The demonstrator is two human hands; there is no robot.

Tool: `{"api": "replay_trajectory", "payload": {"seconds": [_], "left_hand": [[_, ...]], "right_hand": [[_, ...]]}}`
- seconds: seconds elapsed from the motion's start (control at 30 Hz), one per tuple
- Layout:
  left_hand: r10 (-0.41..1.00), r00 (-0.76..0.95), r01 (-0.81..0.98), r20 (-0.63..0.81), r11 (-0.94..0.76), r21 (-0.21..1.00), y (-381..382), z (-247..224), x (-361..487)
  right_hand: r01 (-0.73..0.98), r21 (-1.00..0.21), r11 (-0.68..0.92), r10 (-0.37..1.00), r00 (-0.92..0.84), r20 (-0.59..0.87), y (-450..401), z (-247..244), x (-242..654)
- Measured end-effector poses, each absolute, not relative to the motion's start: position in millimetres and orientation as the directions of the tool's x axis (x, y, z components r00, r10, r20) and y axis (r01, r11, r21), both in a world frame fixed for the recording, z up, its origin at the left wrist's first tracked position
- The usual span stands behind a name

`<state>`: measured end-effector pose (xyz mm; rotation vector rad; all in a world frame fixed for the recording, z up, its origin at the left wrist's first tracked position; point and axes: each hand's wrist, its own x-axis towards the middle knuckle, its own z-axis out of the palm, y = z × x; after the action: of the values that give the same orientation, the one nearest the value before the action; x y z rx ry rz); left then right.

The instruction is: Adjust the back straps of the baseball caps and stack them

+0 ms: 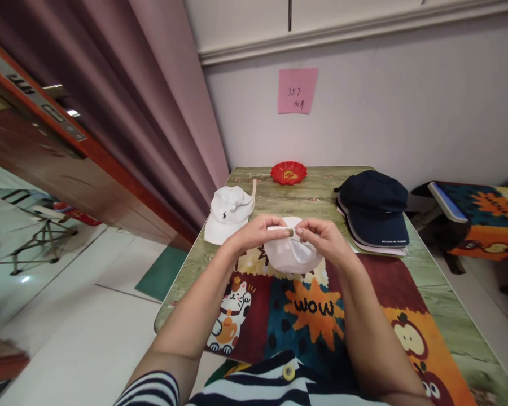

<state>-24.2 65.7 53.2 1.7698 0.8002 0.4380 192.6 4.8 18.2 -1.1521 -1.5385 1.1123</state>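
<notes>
A white cap (291,259) is held above the patterned mat, its back strap (279,228) and a small brassy buckle (290,232) at the top. My left hand (265,230) pinches the strap just left of the buckle. From the other side, my right hand (322,235) has its thumb and fingers closed on the strap end by the buckle. Whether the strap passes through the buckle is too small to tell. Another white cap (228,210) with a little dark logo lies to the left, its loose strap (254,192) sticking up.
Dark navy caps (375,206) are piled at the right, over something pale. A red scalloped dish (288,173) stands at the back of the wood-patterned table (262,192). The colourful mat (275,316) covers the near part. A pink note (297,90) is on the wall; a curtain (161,84) hangs left.
</notes>
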Motion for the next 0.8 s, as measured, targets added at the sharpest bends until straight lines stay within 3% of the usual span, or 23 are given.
{"api": "replay_trajectory", "payload": {"seconds": [0.17,0.4,0.8], "left_hand": [[0.748,0.663,0.284,-0.034,-0.209,0.936,82.4,58.2,-22.0],[0.721,0.686,0.278,-0.093,-0.142,0.95,89.2,48.8,-22.2],[0.73,0.679,0.178,-0.078,-0.061,0.982,85.1,38.6,-29.7]], "right_hand": [[0.289,-0.937,0.195,0.979,-0.114,0.169,22.0,27.4,191.3],[0.262,-0.96,0.095,0.974,-0.225,0.034,29.3,22.3,191.7],[0.31,-0.946,0.092,0.956,-0.294,-0.004,30.0,34.1,190.6]]}}
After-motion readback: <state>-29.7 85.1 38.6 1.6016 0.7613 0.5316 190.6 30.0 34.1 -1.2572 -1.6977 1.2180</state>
